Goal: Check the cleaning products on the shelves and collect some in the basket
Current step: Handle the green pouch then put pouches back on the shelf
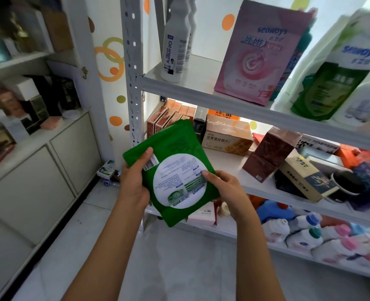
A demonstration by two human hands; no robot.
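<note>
White metal shelving (201,90) with a perforated upright fills the right side, its boards running off toward the far right. Beside it on the left stands a pale cabinet (38,170) with small boxes on top. On the top board a tall pink pouch (260,53) printed "seaways" stands upright, with a white-and-green refill pouch (340,68) to its right and a white "Oil enemy" bottle (175,42) near the upright. The middle board carries a tan biscuit box (227,135), dark red boxes (270,153) stacked unevenly, and a black cup (346,183). White jugs with coloured caps (303,231) lie crowded on the lowest board.

In front of the middle board, held in the air, is a flat green pouch (173,166) with a white round label, its print upside down toward the camera. The left hand (134,183) grips its left edge, thumb lying on top near the barcode. The right hand (227,190) pinches its right edge, thumb on the label.
</note>
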